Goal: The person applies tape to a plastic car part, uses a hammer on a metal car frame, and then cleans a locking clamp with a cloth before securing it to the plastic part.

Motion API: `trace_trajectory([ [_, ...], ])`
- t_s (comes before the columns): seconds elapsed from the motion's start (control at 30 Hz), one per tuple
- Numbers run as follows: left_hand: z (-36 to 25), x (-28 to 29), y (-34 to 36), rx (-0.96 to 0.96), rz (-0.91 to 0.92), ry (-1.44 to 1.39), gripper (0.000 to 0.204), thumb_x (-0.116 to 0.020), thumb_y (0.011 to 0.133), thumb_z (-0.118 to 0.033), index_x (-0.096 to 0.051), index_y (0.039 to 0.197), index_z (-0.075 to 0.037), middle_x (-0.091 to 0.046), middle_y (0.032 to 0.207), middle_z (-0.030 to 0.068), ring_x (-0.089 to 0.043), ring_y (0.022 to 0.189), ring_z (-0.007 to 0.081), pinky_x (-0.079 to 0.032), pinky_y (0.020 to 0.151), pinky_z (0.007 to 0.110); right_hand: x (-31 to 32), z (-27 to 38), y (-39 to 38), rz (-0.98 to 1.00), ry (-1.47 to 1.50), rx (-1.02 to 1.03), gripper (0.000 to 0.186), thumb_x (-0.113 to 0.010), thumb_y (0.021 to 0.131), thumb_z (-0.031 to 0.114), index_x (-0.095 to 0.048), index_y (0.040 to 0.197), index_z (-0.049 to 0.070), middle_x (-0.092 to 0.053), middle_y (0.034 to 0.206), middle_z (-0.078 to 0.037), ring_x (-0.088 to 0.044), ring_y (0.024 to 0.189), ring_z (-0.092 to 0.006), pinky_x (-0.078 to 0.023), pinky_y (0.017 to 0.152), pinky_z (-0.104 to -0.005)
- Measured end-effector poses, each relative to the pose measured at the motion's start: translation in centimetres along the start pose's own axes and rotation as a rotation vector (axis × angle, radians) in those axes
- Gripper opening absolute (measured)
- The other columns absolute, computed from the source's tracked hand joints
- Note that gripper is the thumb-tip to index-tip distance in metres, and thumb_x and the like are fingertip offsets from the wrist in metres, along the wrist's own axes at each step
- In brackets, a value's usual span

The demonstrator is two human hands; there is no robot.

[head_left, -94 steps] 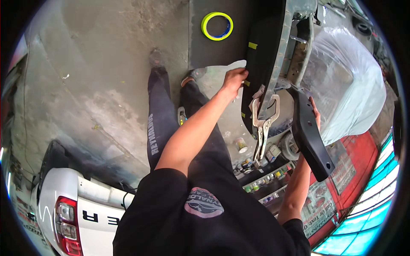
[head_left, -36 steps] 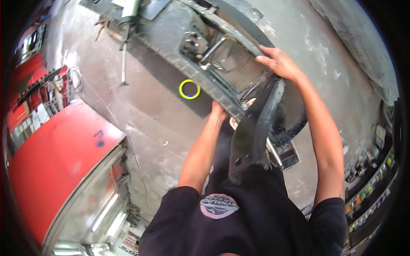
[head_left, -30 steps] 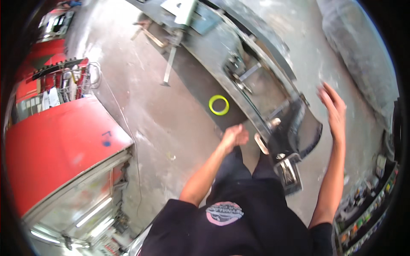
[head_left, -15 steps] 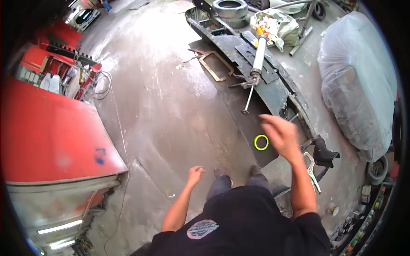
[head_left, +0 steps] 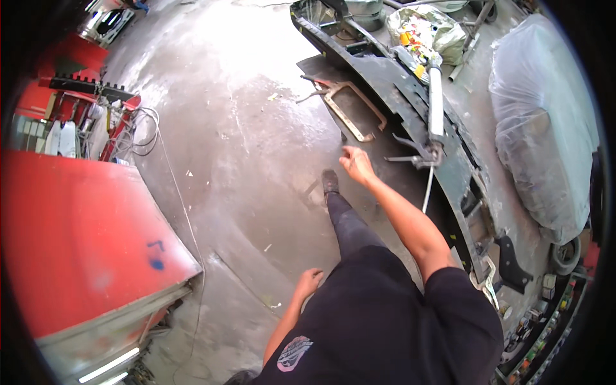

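Note:
My right hand is out in front over the grey floor, thumb and fingers loosely apart with nothing seen between them. Just beyond it lies a rusty C-shaped clamp with handles, on a dark sheet. A caulking gun with a pale barrel and metal rod rests on the black car bumper, right of that hand. My left hand hangs low beside my body, fingers curled in, touching nothing. One shoe is stepping forward on the floor.
A red car panel stands at the left, with a thin cable along the floor beside it. Plastic-wrapped bulk stands at the right. A bag of rubbish sits beyond the bumper; locking pliers lie near its close end.
My right hand has swung forward and left, away from the bumper's near end. I have stepped forward. The yellow-green ring on the dark sheet is no longer visible.

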State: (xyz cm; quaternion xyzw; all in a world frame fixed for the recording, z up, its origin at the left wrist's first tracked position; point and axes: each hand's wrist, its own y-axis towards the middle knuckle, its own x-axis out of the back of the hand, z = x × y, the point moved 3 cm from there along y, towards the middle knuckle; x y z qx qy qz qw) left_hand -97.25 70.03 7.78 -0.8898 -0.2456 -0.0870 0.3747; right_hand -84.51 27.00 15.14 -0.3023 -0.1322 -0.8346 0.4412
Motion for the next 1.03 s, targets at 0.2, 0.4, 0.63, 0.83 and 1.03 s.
trace_trajectory([
  [0.2, 2.5, 13.1, 7.6, 0.237, -0.188, 0.054, 0.036, -0.066, 0.096, -0.025, -0.073, 0.119, 0.001, -0.072, 0.117, 0.0253, -0.070, 0.112, 0.0386, -0.054, 0.097, 0.043, -5.9, -5.6, 17.8, -0.103, -0.476, -0.163, 0.052, -0.071, 0.087, 0.019, -0.056, 0.134, 0.001, -0.065, 0.110, -0.025, -0.066, 0.105, -0.0427, -0.053, 0.092, -0.0515],
  [0.4, -5.4, 29.0, 17.1, 0.316, -0.349, 0.017, 0.037, -0.065, 0.097, -0.026, -0.071, 0.119, 0.004, -0.073, 0.115, 0.0257, -0.070, 0.111, 0.0389, -0.053, 0.097, 0.043, -6.4, -9.7, 23.6, 0.023, -0.525, -0.273, 0.041, -0.073, 0.082, 0.016, -0.058, 0.117, 0.001, -0.066, 0.108, -0.023, -0.065, 0.104, -0.0445, -0.054, 0.089, -0.0549],
  [0.63, -21.3, 39.5, 29.8, -0.021, -0.274, 0.061, 0.034, -0.063, 0.098, -0.024, -0.072, 0.119, 0.001, -0.073, 0.117, 0.0234, -0.070, 0.111, 0.0365, -0.053, 0.097, 0.042, -4.5, -0.6, 25.4, -0.060, -0.123, -0.201, 0.029, -0.067, 0.084, 0.014, -0.058, 0.107, -0.002, -0.066, 0.101, -0.028, -0.065, 0.098, -0.0471, -0.051, 0.083, -0.0551],
  [0.83, -33.8, 46.4, 38.4, -0.512, -0.219, 0.132, 0.026, -0.067, 0.095, -0.016, -0.072, 0.114, 0.002, -0.073, 0.109, 0.0200, -0.070, 0.104, 0.0375, -0.054, 0.094, 0.040, -5.0, 6.0, 26.6, -0.234, -0.167, -0.142, 0.024, -0.065, 0.085, 0.010, -0.062, 0.106, -0.001, -0.067, 0.096, -0.026, -0.065, 0.093, -0.0479, -0.051, 0.081, -0.0530],
  [1.03, -45.6, 53.1, 42.1, -1.099, 0.172, 0.639, 0.062, -0.079, 0.085, -0.020, -0.056, 0.142, -0.010, -0.054, 0.142, 0.0225, -0.052, 0.134, 0.0361, -0.035, 0.119, 0.055, -7.3, 15.9, 30.5, 0.132, -0.413, -0.149, 0.036, -0.068, 0.092, 0.034, -0.059, 0.113, 0.006, -0.066, 0.096, -0.020, -0.066, 0.090, -0.0427, -0.051, 0.082, -0.0500],
])
